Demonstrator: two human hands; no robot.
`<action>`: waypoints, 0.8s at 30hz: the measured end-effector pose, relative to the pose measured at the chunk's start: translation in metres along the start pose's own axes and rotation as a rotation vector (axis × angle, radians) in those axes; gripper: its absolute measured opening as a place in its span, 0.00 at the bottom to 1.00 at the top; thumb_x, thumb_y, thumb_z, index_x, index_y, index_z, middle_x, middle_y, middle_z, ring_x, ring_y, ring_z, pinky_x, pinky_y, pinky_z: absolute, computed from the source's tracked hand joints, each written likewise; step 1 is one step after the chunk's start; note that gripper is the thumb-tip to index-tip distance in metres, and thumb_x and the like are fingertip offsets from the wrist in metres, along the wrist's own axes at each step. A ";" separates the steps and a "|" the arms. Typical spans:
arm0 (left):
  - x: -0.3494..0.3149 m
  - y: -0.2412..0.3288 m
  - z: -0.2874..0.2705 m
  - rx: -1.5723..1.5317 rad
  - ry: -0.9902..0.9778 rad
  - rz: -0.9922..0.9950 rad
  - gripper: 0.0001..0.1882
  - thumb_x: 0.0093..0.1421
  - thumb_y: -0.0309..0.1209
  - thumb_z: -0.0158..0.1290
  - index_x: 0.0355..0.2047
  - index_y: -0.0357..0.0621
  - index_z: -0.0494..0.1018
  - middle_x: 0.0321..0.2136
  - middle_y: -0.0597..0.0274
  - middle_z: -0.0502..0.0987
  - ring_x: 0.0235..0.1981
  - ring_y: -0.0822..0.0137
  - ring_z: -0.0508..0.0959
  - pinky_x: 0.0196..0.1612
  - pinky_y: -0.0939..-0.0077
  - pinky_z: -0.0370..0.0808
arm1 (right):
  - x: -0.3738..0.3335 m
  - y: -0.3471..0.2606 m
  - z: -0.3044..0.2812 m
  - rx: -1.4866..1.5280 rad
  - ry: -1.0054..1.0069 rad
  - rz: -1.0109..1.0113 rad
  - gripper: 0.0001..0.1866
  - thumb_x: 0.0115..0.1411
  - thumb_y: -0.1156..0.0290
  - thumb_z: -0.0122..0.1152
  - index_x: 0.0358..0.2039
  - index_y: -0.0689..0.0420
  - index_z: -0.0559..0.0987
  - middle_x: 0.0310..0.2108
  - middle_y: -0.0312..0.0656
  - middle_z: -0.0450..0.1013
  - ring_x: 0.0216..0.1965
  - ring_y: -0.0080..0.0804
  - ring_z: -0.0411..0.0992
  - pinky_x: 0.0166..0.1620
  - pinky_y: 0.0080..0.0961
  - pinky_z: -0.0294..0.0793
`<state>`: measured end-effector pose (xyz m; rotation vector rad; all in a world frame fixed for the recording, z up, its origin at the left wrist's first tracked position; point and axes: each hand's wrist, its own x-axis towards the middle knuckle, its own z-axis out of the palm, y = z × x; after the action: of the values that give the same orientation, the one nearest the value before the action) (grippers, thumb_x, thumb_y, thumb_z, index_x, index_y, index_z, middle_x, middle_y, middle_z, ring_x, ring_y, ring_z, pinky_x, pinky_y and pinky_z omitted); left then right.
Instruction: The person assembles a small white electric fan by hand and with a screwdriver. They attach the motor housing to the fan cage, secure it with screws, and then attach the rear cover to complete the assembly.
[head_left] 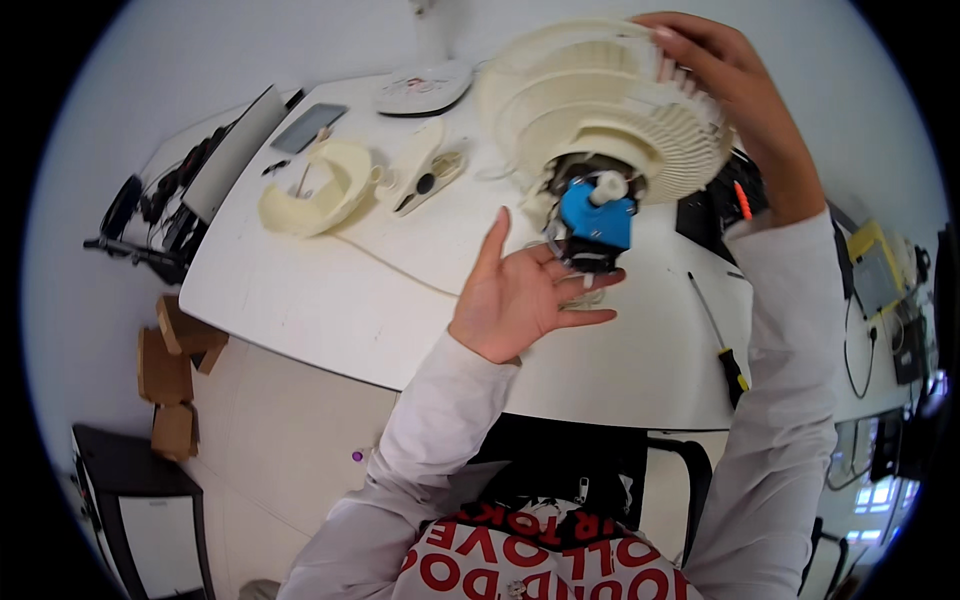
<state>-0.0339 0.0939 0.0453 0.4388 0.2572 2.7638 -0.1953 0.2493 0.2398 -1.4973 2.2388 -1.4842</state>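
Note:
A cream plastic fan head (610, 110) with a ribbed round cage is lifted over the table, tilted so its back faces me. My right hand (705, 65) grips the cage's upper right rim. From the middle of the cage juts a motor with a blue gearbox (597, 215) and a pale knob. Palm up, fingers spread, my left hand (530, 295) lies just below the motor; its fingertips are partly behind the motor's lower end, and I cannot tell whether they touch it. A screwdriver (722, 345) with a black and yellow handle rests on the table to the right.
On the white table (330, 300), a cream curved housing (320, 190) and a cream stand piece (425, 175) lie at left, with a cable (395, 270) trailing rightward. Behind them are a grey tablet-like slab (310, 127) and a white round base (425, 88). Cardboard boxes (165, 365) stand on the floor.

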 end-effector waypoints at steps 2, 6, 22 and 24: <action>0.000 0.002 -0.002 -0.068 -0.030 -0.031 0.42 0.63 0.62 0.32 0.62 0.36 0.53 0.58 0.41 0.63 0.60 0.39 0.62 0.57 0.37 0.61 | 0.007 -0.019 0.016 0.036 -0.048 0.022 0.16 0.64 0.68 0.51 0.44 0.69 0.76 0.32 0.42 0.76 0.33 0.26 0.74 0.37 0.19 0.75; -0.001 -0.005 -0.013 -0.121 -0.002 -0.073 0.42 0.62 0.63 0.32 0.64 0.42 0.50 0.61 0.41 0.57 0.60 0.43 0.62 0.54 0.41 0.67 | 0.015 -0.038 0.013 0.042 -0.223 -0.056 0.17 0.64 0.65 0.53 0.46 0.67 0.76 0.28 0.36 0.76 0.26 0.17 0.72 0.30 0.12 0.72; 0.000 -0.016 -0.018 -0.291 0.051 0.043 0.38 0.49 0.45 0.63 0.57 0.41 0.63 0.52 0.58 0.69 0.49 0.59 0.66 0.49 0.62 0.71 | 0.023 -0.037 0.010 -0.162 -0.436 -0.086 0.20 0.66 0.60 0.50 0.49 0.63 0.75 0.34 0.39 0.75 0.33 0.22 0.72 0.38 0.19 0.74; 0.000 -0.016 -0.017 -0.293 0.093 0.063 0.36 0.49 0.43 0.62 0.56 0.43 0.64 0.50 0.58 0.72 0.48 0.59 0.66 0.48 0.64 0.71 | 0.030 -0.025 -0.004 -0.200 -0.394 -0.021 0.21 0.66 0.59 0.49 0.51 0.62 0.73 0.37 0.43 0.75 0.38 0.26 0.73 0.41 0.22 0.74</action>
<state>-0.0351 0.1069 0.0261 0.2473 -0.1423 2.8244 -0.1963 0.2284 0.2729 -1.6933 2.1784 -0.8873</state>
